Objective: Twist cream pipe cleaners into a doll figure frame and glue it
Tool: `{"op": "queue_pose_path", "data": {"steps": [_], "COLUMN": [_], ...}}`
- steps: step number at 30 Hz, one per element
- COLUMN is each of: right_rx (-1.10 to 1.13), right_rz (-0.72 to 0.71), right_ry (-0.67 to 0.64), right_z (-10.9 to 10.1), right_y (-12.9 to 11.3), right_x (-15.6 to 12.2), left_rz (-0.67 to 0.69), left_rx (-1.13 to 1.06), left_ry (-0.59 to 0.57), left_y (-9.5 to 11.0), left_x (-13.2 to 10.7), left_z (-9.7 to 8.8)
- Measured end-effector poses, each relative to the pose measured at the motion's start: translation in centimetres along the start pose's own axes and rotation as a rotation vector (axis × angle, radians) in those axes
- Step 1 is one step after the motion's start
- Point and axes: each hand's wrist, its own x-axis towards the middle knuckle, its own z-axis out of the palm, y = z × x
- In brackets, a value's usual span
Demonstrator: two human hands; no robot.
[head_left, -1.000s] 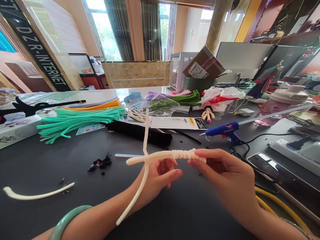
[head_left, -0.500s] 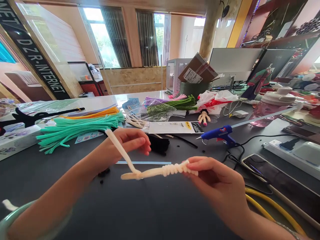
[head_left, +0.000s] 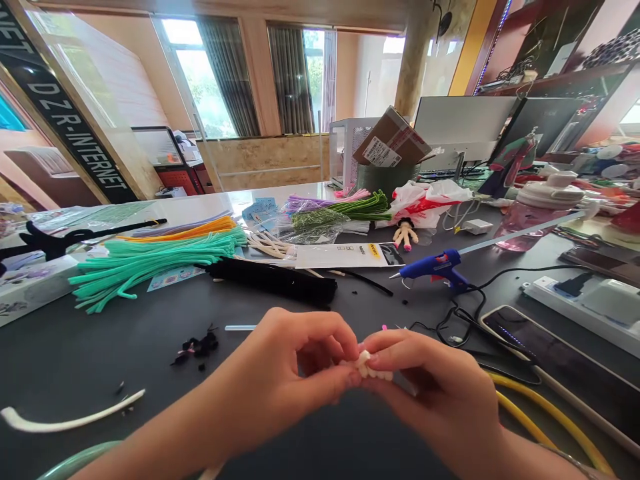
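Observation:
My left hand [head_left: 285, 373] and my right hand [head_left: 430, 387] meet low in the middle of the view. Their fingertips pinch a small coiled cream pipe cleaner [head_left: 370, 367], and my fingers hide most of it. A translucent glue stick [head_left: 240, 327] lies on the dark tabletop just beyond my left hand. Small black scraps [head_left: 197, 347] sit to the left of that hand. A cut length of cream pipe cleaner [head_left: 65, 421] lies further left. A blue hot glue gun [head_left: 435, 267] rests beyond my right hand.
A mint pipe cleaner bundle [head_left: 150, 260] and a black bundle [head_left: 270, 279] lie ahead. Beyond them are orange and green pipe cleaners. On the right are a phone [head_left: 560, 353], a power strip [head_left: 575, 307], a yellow cable [head_left: 545, 413] and a pink bottle [head_left: 535, 220].
My left hand has come down and in to meet my right. The long straight pipe cleaner and the coil are now bunched into a small piece between my fingertips.

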Motion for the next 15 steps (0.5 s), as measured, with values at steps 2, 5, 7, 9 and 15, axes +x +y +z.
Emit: {"op": "queue_pose_path", "data": {"steps": [2,5,7,9,15], "right_rx": [0.061,0.139,0.163,0.167,0.157], "right_rz": [0.023,0.049,0.062,0.076,0.122], "right_ry": [0.006,-0.017,-0.036,-0.049,-0.080], "right_z": [0.0,0.1,0.1,0.2,0.2], "right_y": [0.2,0.4,0.3,0.2,-0.1], "right_x": [-0.1,-0.2,-0.2,-0.1,0.0], "left_rz": [0.009,0.010,0.008,0.004,0.034], "left_rx": [-0.007,-0.011,-0.025,-0.048,-0.081], "left_ry": [0.009,0.008,0.007,0.009,0.037], "left_y": [-0.1,-0.1,-0.2,-0.3,-1.2], "left_x": [0.0,0.0,-0.1,-0.1,-0.2], "left_z": [0.4,0.6,0.8,1.1,2.2]}}
